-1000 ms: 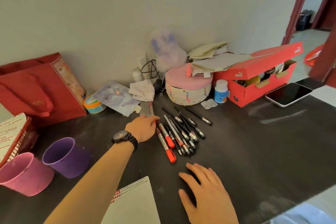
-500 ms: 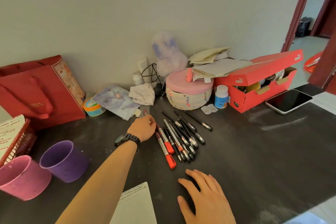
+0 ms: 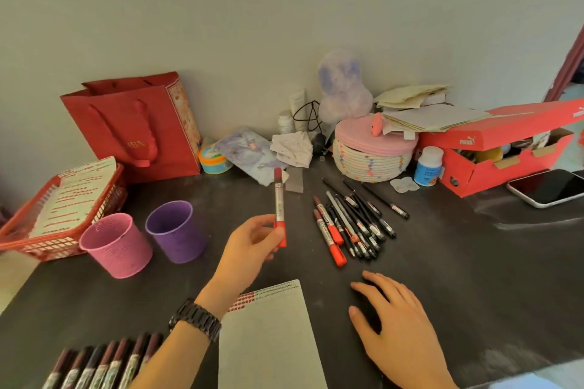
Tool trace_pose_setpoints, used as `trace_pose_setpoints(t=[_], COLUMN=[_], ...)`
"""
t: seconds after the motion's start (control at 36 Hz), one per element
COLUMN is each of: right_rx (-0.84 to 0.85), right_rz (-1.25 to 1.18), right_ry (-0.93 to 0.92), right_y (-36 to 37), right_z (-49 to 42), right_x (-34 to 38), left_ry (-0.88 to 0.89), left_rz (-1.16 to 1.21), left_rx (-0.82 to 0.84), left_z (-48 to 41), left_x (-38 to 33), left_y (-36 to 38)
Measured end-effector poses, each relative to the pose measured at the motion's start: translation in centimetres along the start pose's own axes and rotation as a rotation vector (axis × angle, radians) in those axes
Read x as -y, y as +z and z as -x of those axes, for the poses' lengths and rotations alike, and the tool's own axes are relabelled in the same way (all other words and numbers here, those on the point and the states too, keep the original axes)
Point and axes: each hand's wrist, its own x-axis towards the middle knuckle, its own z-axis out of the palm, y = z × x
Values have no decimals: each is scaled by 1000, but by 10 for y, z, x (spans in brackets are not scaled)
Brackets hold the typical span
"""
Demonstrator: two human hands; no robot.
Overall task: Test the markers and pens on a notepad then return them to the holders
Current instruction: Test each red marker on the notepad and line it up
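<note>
My L hand point(image 3: 252, 246) pinches a red marker point(image 3: 279, 208) by its lower end, upright above the table point(image 3: 474, 262). R hand point(image 3: 398, 325) lies flat on the table, fingers spread, holding nothing. The notepad point(image 3: 268, 335) sits btwn my wrists. A pile of pens & markers point(image 3: 354, 224) lies beyond the R hand. The pink holder point(image 3: 118, 245) & purple holder point(image 3: 175, 230) stand side by side, left of the L hand. A row of markers point(image 3: 101, 363) lies at the near left edge.
</note>
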Motion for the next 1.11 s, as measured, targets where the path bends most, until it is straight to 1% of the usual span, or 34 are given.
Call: trace_pose_setpoints(t=[0.14,0.19,0.22,0.25,0.33,0.42,0.5,0.56,0.67,0.75,0.83,0.89,1.0,1.06,1.11], right_rx=[-38,-50,-51,-49,-29,15,60,37,-37,-68,-65,-60,-67,-51,-25], right_rz=[8,-35,-93,-192,-651,-995,-1222,-1344,-1666,-1869,-1988,-2093,-2124,-2112,-2078], right_ry=[-9,0,13,39,116,68,106,173,337,400,415,470,640,677,691], right_y=[-1,-3,-6,-9,-20,-22,-21,-19,-14,-9,-4,-3,-9,-10,-12], right_z=[3,3,4,5,13,22,24,27,33,38,43,43,39,39,38], right_x=[0,3,6,10,31,59,88,102,118,130,140,142,136,133,133], left_ry=[26,31,33,37,75,132,202,219,251,231,158,105,105,127,242], left_rz=[21,-26,-52,-74,-129,-225,-390,-454,-426,-485,-477,-491,-720,-780,-811], left_rx=[-26,-32,-36,-41,-55,-45,-20,-12,-53,-74,-76,-128,-260,-319,-411], left_z=[67,88,96,104,124,137,144,147,154,157,157,156,157,158,159], left_x=[9,14,17,20,27,31,35,37,41,43,43,45,48,48,44], left_y=[-8,-10,-11,-11,-8,-2,3,6,10,18,29,37,41,39,36])
